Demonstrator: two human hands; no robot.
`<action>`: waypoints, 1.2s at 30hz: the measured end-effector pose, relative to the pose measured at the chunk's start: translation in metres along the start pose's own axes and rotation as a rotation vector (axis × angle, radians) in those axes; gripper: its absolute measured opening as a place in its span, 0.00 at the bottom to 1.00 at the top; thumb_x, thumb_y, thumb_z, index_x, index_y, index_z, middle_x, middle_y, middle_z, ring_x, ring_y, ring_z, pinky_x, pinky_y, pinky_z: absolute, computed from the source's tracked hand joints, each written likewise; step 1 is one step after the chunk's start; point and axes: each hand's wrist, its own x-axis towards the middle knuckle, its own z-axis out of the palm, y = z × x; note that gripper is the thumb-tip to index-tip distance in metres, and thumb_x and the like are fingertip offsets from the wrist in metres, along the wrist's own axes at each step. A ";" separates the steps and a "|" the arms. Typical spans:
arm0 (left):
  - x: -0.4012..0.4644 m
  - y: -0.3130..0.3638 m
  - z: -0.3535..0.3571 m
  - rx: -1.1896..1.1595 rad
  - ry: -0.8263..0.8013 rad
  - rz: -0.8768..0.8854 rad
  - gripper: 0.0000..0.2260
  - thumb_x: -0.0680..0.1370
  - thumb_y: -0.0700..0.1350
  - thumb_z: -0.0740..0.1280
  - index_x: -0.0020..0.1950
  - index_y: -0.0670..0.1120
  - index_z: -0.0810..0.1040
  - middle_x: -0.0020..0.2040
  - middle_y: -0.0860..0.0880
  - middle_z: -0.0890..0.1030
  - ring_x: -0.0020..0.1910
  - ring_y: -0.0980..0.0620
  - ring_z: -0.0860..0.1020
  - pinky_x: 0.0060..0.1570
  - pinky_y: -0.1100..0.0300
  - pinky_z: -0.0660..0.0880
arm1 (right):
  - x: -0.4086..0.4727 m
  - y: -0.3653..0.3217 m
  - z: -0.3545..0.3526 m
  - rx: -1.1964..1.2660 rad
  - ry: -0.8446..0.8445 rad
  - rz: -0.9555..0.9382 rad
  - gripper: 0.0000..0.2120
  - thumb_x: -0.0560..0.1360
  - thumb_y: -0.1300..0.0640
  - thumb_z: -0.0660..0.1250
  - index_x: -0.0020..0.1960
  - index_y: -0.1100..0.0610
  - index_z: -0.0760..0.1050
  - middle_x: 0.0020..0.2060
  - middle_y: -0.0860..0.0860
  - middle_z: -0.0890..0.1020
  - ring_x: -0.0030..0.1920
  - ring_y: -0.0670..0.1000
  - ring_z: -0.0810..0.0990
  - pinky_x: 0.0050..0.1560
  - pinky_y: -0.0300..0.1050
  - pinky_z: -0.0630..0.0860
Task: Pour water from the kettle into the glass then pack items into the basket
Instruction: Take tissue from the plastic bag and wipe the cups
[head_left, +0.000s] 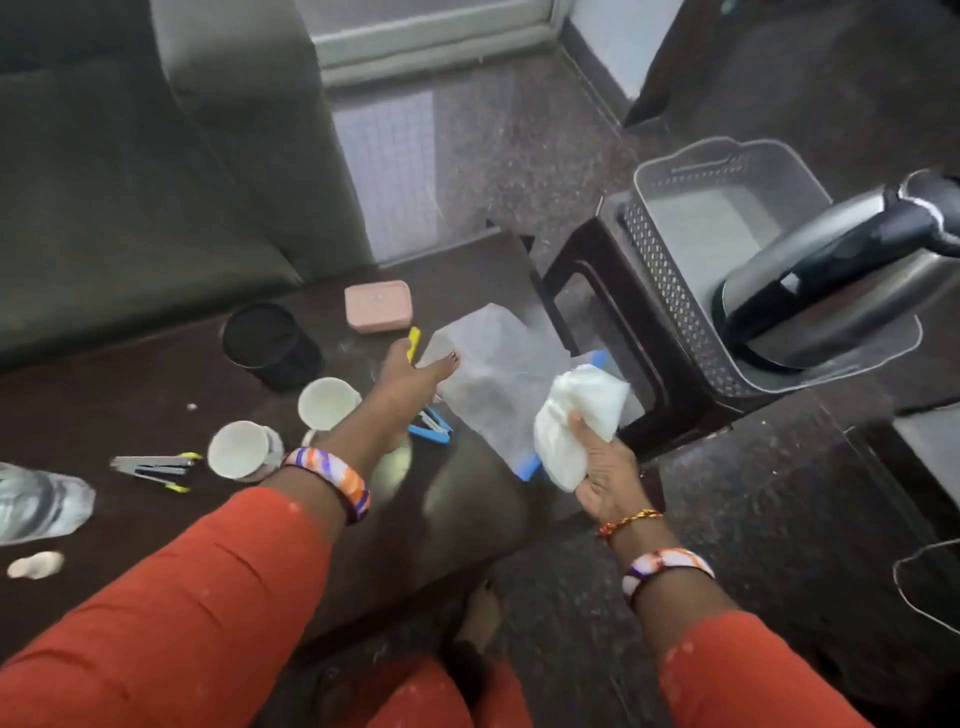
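A steel kettle (831, 280) with a black handle lies on its side in the grey perforated basket (670, 291), which rests on a dark stool (587, 280) at the right. My right hand (602, 467) is shut on a crumpled white cloth (576, 415) above the table's right edge. My left hand (410, 374) reaches over the dark table (130, 405) and grips a small yellow item (413, 343), next to a clear plastic bag with a blue strip (493, 374). Two white cups (327, 402) (241, 449) lie near my left wrist. No glass is clearly visible.
On the table are a pink box (378, 305), a black round holder (270, 343), a blue clip (431, 426), a stapler (156, 470), a crushed plastic bottle (36, 501) and a small white scrap (35, 565). A dark sofa (130, 182) stands behind.
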 end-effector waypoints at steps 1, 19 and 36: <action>0.006 -0.009 0.005 0.093 0.016 0.000 0.23 0.75 0.44 0.67 0.68 0.41 0.64 0.58 0.43 0.74 0.49 0.52 0.75 0.31 0.71 0.74 | 0.008 0.006 -0.002 -0.020 0.020 0.027 0.02 0.73 0.64 0.67 0.45 0.58 0.76 0.49 0.57 0.79 0.43 0.52 0.79 0.52 0.55 0.76; -0.051 0.023 -0.069 -0.073 0.146 -0.007 0.11 0.72 0.40 0.70 0.53 0.40 0.78 0.50 0.41 0.82 0.49 0.43 0.81 0.47 0.53 0.78 | -0.045 0.027 0.110 -0.765 -0.555 -0.031 0.15 0.72 0.61 0.69 0.58 0.58 0.75 0.51 0.54 0.83 0.49 0.54 0.83 0.46 0.52 0.82; 0.043 0.007 -0.200 0.112 0.322 0.384 0.13 0.62 0.42 0.72 0.46 0.47 0.80 0.44 0.45 0.82 0.43 0.52 0.78 0.45 0.54 0.76 | 0.037 0.102 0.282 -1.126 -0.560 -0.809 0.13 0.66 0.61 0.70 0.49 0.52 0.80 0.45 0.50 0.85 0.50 0.54 0.82 0.53 0.58 0.76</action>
